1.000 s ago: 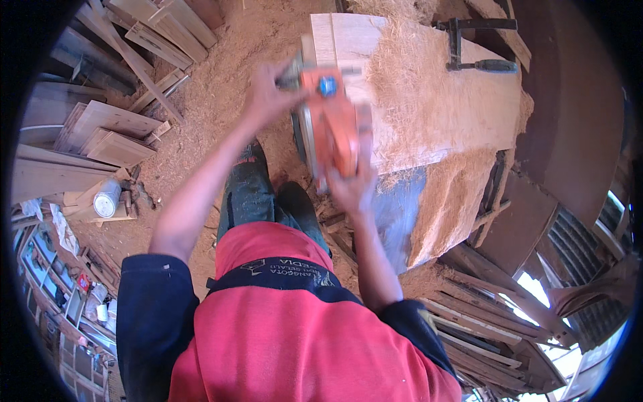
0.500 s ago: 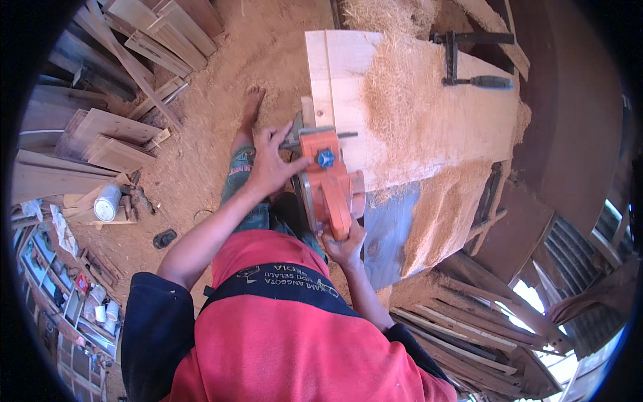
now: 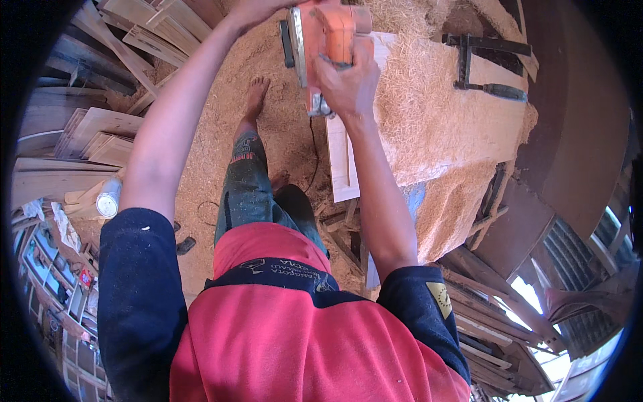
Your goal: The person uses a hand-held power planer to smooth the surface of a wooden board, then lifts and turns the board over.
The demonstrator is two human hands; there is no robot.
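An orange electric planer (image 3: pixel 338 33) sits at the far end of the pale wooden board (image 3: pixel 343 171), over its left edge. My right hand (image 3: pixel 348 84) is wrapped round the planer's rear handle. My left hand (image 3: pixel 260 8) reaches to the planer's front at the top edge of the picture, where its fingers are partly cut off. The planer's underside is hidden from view. Loose shavings (image 3: pixel 418 94) cover much of the board to the right of my right hand. A dark cord (image 3: pixel 315 154) hangs down below the planer.
A black bar clamp (image 3: pixel 464 63) grips the bench's far right part. Wooden panels (image 3: pixel 110 127) lean at the left beside a white can (image 3: pixel 108 197). Stacked planks (image 3: pixel 482 328) lie at lower right. Shavings cover the floor round my bare foot (image 3: pixel 256 94).
Both hands have pushed the planer away from me along the board's left edge. The board's near left end, covered before, now shows. My arms are stretched farther forward.
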